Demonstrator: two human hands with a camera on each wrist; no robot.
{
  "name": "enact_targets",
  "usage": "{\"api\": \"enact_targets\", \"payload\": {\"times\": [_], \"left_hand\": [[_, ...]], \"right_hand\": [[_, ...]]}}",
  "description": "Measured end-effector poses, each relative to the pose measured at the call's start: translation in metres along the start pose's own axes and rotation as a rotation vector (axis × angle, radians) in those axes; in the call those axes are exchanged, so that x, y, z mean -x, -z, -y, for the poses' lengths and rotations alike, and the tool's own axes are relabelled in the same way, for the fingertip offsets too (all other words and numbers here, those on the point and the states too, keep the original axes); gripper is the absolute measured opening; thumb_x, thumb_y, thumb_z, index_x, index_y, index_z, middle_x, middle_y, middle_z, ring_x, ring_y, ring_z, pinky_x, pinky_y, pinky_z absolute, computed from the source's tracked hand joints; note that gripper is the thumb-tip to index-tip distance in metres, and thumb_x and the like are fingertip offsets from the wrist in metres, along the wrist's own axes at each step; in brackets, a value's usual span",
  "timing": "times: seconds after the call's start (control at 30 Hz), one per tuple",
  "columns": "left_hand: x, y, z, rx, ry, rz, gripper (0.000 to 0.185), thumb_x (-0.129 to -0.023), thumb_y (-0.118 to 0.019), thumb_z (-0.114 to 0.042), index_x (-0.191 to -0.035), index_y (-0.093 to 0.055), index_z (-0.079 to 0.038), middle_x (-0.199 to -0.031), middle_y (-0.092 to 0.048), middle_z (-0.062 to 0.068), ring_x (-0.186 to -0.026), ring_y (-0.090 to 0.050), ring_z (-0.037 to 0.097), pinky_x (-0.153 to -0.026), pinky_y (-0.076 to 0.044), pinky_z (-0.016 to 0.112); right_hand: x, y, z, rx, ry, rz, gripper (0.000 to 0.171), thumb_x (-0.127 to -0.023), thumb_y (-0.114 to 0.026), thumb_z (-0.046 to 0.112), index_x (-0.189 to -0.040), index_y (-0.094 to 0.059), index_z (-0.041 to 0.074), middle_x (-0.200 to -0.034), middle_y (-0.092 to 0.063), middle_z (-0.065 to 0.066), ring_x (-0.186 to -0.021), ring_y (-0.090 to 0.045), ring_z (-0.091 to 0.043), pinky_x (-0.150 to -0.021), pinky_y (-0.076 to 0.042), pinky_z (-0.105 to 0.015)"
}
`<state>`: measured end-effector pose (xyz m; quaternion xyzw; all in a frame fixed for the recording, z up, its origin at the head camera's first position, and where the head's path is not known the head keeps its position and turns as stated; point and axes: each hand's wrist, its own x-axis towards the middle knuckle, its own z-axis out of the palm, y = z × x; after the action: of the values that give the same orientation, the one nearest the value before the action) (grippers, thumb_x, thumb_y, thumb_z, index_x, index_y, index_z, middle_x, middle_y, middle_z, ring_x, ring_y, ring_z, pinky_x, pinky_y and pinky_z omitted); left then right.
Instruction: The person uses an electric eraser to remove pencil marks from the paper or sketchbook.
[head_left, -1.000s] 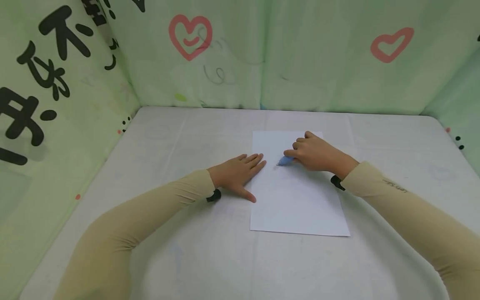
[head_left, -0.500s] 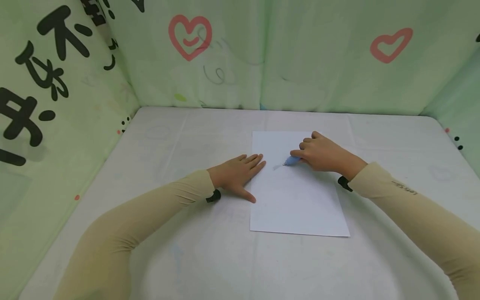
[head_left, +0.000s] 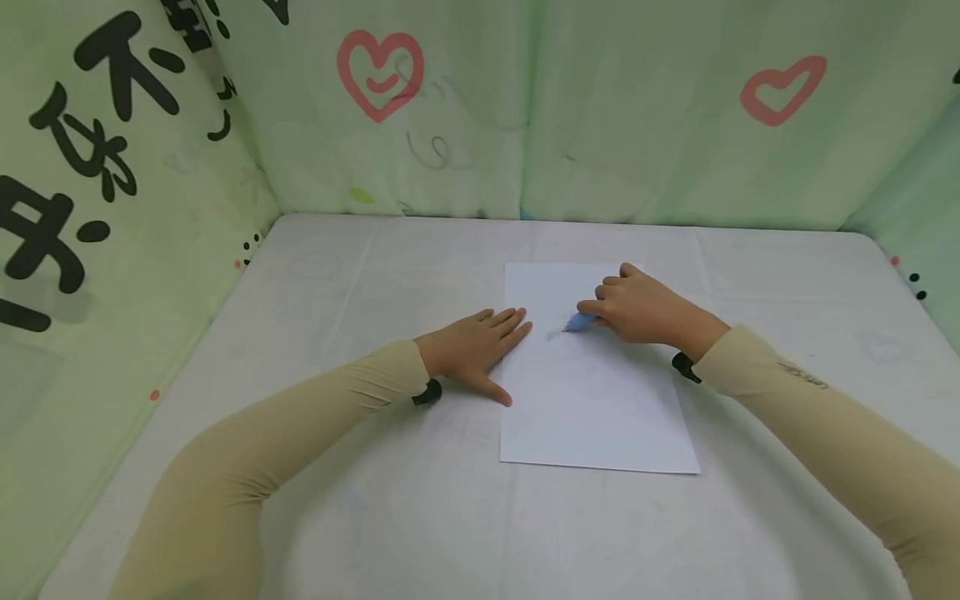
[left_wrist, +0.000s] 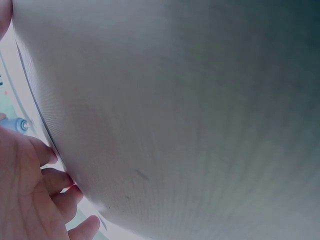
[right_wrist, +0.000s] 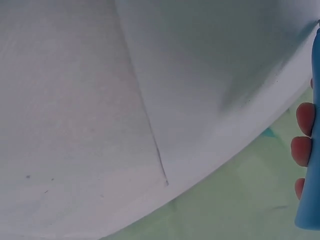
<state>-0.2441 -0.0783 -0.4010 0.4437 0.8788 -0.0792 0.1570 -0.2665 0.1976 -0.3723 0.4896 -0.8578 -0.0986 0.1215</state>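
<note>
A white sheet of paper point(head_left: 592, 408) lies on the white-covered table. My left hand point(head_left: 472, 350) rests flat with fingers spread, its fingertips and thumb tip on the sheet's left edge. In my right hand point(head_left: 645, 308) I grip a thick blue pen point(head_left: 581, 321), its narrow tip slanting down to the paper. The right wrist view shows the long blue barrel of the pen point(right_wrist: 311, 185) with fingertips point(right_wrist: 301, 151) curled round it. A short faint mark point(head_left: 553, 335) lies just left of the tip. Only the pen's tip end point(left_wrist: 19, 125) appears in the left wrist view.
The white tablecloth point(head_left: 375, 517) spreads around the sheet. Green curtains point(head_left: 630, 150) with red hearts and black characters hang behind and at both sides. A dark strap piece point(head_left: 427, 392) shows at the left wrist, another point(head_left: 686, 367) at the right.
My right hand has moved the pen a little to the right across the paper, then slightly back left. The faint mark has become longer. My left hand has stayed in place.
</note>
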Motion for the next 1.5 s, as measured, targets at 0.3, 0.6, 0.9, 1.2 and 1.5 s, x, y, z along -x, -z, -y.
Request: {"api": "enact_targets", "payload": {"times": [0.3, 0.6, 0.9, 1.2, 1.5], "left_hand": [[0.001, 0.0, 0.0, -0.005, -0.003, -0.003, 0.112, -0.076, -0.046, -0.079, -0.152, -0.001, -0.009, -0.16, 0.002, 0.01, -0.148, -0.001, 0.022, -0.12, -0.01, 0.04], [0.0, 0.001, -0.001, -0.022, 0.002, 0.005, 0.113, -0.076, -0.045, -0.08, -0.152, -0.001, -0.009, -0.16, 0.002, 0.01, -0.148, -0.001, 0.022, -0.12, -0.01, 0.04], [0.001, 0.003, -0.002, -0.012, 0.002, 0.015, 0.112, -0.077, -0.045, -0.079, -0.152, 0.0, -0.009, -0.16, 0.003, 0.01, -0.148, -0.001, 0.023, -0.12, -0.01, 0.04], [-0.001, 0.002, -0.002, -0.004, -0.003, 0.004, 0.112, -0.077, -0.046, -0.079, -0.152, -0.001, -0.009, -0.16, 0.002, 0.01, -0.148, -0.001, 0.023, -0.12, -0.01, 0.04], [0.0, 0.003, -0.002, -0.002, -0.003, 0.013, 0.112, -0.077, -0.046, -0.078, -0.152, 0.0, -0.009, -0.16, 0.002, 0.01, -0.148, -0.001, 0.023, -0.12, -0.009, 0.041]], "right_hand": [[-0.004, -0.002, 0.001, -0.023, 0.025, -0.027, 0.019, -0.079, -0.074, 0.014, -0.093, -0.061, 0.013, -0.067, -0.058, -0.005, -0.063, -0.054, -0.021, -0.063, -0.036, -0.034], [-0.002, -0.004, 0.0, 0.008, 0.021, -0.023, 0.018, -0.078, -0.075, 0.016, -0.09, -0.061, 0.013, -0.065, -0.057, -0.005, -0.061, -0.053, -0.021, -0.062, -0.036, -0.034], [0.005, -0.005, -0.004, -0.003, 0.019, -0.04, 0.02, -0.077, -0.075, 0.013, -0.09, -0.06, 0.012, -0.064, -0.055, -0.005, -0.06, -0.051, -0.02, -0.062, -0.034, -0.033], [-0.003, -0.006, 0.001, 0.0, 0.019, -0.012, 0.019, -0.079, -0.074, 0.015, -0.093, -0.061, 0.013, -0.067, -0.059, -0.005, -0.062, -0.055, -0.021, -0.062, -0.037, -0.034], [0.013, -0.003, -0.006, 0.022, 0.004, -0.015, 0.02, -0.077, -0.075, 0.012, -0.091, -0.061, 0.012, -0.064, -0.056, -0.004, -0.06, -0.05, -0.019, -0.061, -0.033, -0.032]]}}
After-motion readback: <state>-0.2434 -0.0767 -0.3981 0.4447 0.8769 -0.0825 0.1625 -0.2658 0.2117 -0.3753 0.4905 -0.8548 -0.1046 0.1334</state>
